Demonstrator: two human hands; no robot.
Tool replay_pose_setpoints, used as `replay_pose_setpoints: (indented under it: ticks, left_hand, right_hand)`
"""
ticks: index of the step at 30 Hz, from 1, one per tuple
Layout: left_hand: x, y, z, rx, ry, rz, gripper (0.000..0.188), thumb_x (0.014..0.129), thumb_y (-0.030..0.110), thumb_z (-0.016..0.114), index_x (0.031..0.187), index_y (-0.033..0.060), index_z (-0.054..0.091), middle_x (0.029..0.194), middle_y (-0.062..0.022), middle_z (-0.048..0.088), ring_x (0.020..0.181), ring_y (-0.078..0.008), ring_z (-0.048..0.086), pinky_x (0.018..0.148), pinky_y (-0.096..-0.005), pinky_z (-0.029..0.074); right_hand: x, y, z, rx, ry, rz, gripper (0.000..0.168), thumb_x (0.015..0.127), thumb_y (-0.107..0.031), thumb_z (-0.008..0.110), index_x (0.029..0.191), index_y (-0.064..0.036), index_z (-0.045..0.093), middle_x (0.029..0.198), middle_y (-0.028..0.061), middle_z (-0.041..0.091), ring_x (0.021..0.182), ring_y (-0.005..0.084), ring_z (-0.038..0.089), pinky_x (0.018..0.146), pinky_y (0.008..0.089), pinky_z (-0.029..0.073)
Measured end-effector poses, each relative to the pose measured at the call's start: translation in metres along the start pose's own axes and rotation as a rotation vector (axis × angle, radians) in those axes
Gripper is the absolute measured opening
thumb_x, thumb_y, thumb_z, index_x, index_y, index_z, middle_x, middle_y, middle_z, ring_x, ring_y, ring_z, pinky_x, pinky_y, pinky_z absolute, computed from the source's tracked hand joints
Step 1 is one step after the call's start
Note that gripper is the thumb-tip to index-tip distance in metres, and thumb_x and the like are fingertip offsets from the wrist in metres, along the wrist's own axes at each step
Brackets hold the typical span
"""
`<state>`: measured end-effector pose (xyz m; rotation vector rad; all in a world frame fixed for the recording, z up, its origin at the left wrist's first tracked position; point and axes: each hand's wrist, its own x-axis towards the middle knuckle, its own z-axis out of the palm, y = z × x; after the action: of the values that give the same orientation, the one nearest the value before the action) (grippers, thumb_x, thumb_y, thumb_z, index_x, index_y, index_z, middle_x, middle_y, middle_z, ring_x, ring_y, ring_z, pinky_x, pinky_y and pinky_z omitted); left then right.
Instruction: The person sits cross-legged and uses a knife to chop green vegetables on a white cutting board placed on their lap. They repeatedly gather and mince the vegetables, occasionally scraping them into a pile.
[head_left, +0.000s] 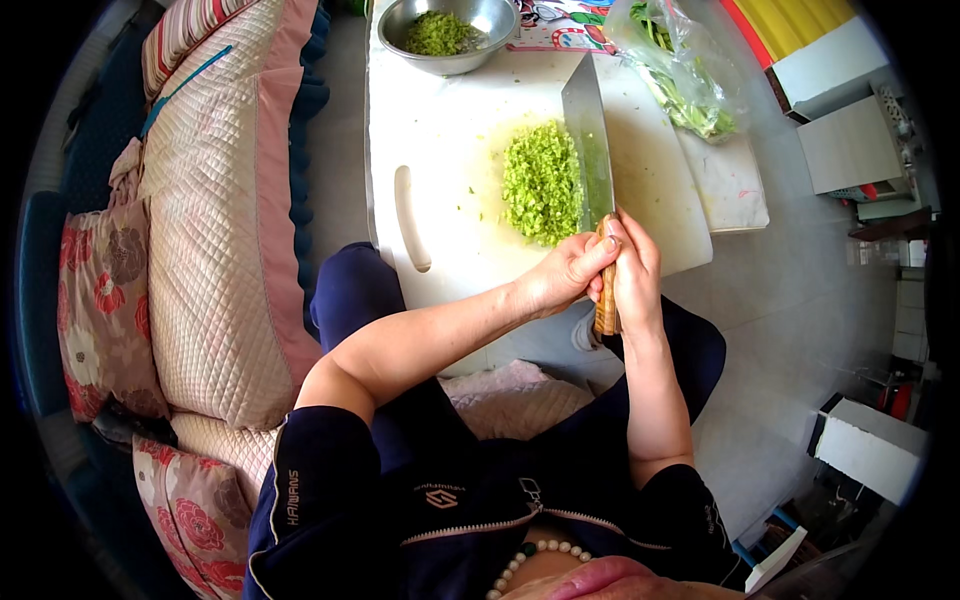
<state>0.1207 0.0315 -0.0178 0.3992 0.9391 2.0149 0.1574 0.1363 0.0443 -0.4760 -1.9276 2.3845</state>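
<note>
Both hands meet at the wooden handle of a cleaver (589, 142). My right hand (636, 274) is wrapped around the handle from the right, and my left hand (574, 274) grips its front end from the left. The broad steel blade stands nearly on edge, pointing away from me, along the right side of a pile of finely chopped green vegetable (541, 184). The pile lies on a white plastic cutting board (465, 247) with a slot at its left. A steel bowl (450, 66) at the far edge of the board holds more chopped greens (439, 34).
A clear plastic bag with green stalks (686, 90) lies at the table's far right corner (739, 187). A sofa with a quilted cover (206, 247) and floral cushions (112, 315) runs along the left. My knees are under the near edge of the board.
</note>
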Motion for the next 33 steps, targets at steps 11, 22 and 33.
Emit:
replay_pose_setpoints:
  ticks: [11,22,33]
  left_hand:
    - [-0.005,0.003,0.001,0.048,0.044,0.025,0.056,0.092,0.061,0.054,0.094,0.0057,0.054,0.070,0.0011,0.053,0.060,-0.0063,0.049,0.057,-0.0198,0.043]
    - [-0.012,0.012,0.006,0.070,0.091,0.077,0.058,0.090,0.061,0.056,0.093,0.0033,0.053,0.066,0.0005,0.052,0.057,-0.0064,0.050,0.053,-0.0190,0.043]
    - [-0.015,0.004,-0.001,0.064,0.088,0.043,0.056,0.091,0.062,0.055,0.096,0.0057,0.051,0.072,-0.0007,0.055,0.060,-0.0076,0.050,0.056,-0.0212,0.044]
  right_hand:
    - [0.001,-0.002,0.003,-0.002,-0.029,0.001,0.041,0.102,-0.021,0.049,0.136,0.002,0.050,0.069,0.0005,0.052,0.044,0.0068,0.045,0.038,0.0223,0.038]
    - [-0.004,-0.009,0.011,-0.013,-0.063,-0.034,0.041,0.102,-0.022,0.049,0.135,0.002,0.050,0.068,0.0008,0.052,0.045,0.0066,0.045,0.039,0.0227,0.038]
    - [-0.004,-0.008,0.013,-0.033,-0.078,-0.011,0.040,0.102,-0.022,0.048,0.134,0.002,0.051,0.069,0.0017,0.054,0.044,0.0070,0.046,0.038,0.0230,0.039]
